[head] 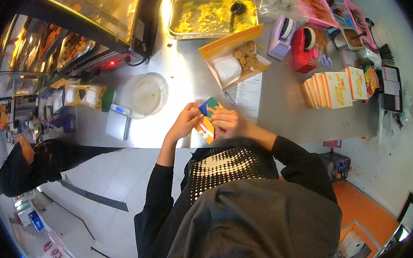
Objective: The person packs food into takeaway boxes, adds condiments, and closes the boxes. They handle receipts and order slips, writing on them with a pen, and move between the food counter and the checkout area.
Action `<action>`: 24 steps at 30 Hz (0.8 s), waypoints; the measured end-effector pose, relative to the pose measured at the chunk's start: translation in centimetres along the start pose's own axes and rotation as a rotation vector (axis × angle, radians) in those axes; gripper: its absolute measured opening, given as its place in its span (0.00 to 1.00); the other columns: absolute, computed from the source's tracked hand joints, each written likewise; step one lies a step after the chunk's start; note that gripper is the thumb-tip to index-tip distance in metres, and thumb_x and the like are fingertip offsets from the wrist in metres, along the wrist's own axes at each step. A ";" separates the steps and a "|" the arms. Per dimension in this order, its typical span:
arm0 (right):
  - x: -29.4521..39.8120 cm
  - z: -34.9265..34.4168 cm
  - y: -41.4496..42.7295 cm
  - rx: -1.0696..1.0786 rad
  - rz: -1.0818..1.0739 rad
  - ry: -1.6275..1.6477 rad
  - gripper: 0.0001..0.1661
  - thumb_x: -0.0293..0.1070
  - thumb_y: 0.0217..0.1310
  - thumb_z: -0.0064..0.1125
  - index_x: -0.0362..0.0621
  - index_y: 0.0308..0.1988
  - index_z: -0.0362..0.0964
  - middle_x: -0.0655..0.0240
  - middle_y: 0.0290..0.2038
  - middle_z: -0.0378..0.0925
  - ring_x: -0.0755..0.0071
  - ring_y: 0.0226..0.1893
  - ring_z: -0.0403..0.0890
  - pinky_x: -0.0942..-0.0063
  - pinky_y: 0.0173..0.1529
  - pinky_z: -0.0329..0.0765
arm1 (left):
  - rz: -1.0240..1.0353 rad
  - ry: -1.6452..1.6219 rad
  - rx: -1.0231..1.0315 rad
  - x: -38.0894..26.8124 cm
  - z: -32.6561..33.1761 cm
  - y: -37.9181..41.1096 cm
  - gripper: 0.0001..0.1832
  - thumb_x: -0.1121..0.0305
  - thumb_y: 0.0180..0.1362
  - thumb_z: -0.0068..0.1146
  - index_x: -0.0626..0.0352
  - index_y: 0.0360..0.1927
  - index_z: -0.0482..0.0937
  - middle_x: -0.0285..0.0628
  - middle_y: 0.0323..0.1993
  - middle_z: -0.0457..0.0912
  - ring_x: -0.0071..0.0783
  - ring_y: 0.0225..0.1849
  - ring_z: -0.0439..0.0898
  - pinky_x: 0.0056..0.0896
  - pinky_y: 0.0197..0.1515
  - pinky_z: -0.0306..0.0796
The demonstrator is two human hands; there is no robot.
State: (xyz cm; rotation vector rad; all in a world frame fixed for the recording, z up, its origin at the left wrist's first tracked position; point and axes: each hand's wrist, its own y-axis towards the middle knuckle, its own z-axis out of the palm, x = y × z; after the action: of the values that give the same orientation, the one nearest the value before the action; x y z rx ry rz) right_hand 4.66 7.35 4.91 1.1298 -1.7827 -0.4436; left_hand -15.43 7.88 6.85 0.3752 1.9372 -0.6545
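Observation:
My left hand (187,120) pinches a small colourful printed packet (205,129) by its upper left side. It is blue, green, orange and yellow and bears writing. Against its right side are the fingers of my right hand (228,122), which partly cover it. Both hands are over the front edge of a steel counter (195,72). Beyond them stands an open cardboard food box (238,56), with a white wrapped portion (226,68) and brown crumbly food (248,58) inside. A printed paper slip (248,96) lies partly beneath the box.
At the back is a clear tub (214,31) of yellow food with a black spoon. Tape dispensers (303,50) and several printed boxes (336,90) stand right. A round plastic container (141,96) and a scale (117,123) are left, near a display case (87,15) and another person (47,158).

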 end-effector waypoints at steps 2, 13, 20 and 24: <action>0.3 0.2 -0.2 -0.043 0.028 -0.026 0.08 0.19 0.32 0.55 0.37 0.22 0.68 0.62 0.27 0.73 0.63 0.31 0.76 0.70 0.39 0.75 | -0.025 -0.103 0.025 0.2 -0.1 -0.1 0.13 0.67 0.56 0.43 0.64 0.38 0.75 0.41 0.48 0.63 0.28 0.47 0.66 0.28 0.49 0.62; 0.5 -0.1 -0.5 -0.048 0.068 0.049 0.08 0.19 0.32 0.56 0.39 0.22 0.68 0.65 0.30 0.72 0.65 0.36 0.75 0.58 0.52 0.67 | -0.064 -0.321 0.029 -0.6 0.2 0.5 0.10 0.70 0.55 0.44 0.66 0.27 0.74 0.40 0.46 0.62 0.26 0.47 0.64 0.27 0.48 0.61; -0.1 -0.1 -0.6 -0.024 -0.004 0.092 0.08 0.19 0.33 0.57 0.37 0.23 0.68 0.63 0.29 0.71 0.63 0.33 0.75 0.61 0.49 0.70 | -0.063 -0.304 0.063 0.5 -0.1 0.8 0.09 0.70 0.55 0.45 0.66 0.28 0.75 0.39 0.46 0.62 0.25 0.44 0.66 0.26 0.47 0.61; -0.3 0.2 -0.8 -0.013 -0.079 0.120 0.08 0.20 0.34 0.57 0.35 0.23 0.67 0.62 0.27 0.70 0.62 0.31 0.74 0.63 0.47 0.72 | -0.071 -0.157 0.053 -0.6 -0.1 1.0 0.09 0.70 0.54 0.47 0.65 0.24 0.74 0.41 0.44 0.64 0.27 0.42 0.67 0.26 0.44 0.63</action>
State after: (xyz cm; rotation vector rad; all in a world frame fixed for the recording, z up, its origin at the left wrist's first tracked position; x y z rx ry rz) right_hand 4.94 7.20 4.12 1.1961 -1.6332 -0.4244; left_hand -14.75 8.72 7.11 0.2803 1.7931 -0.7602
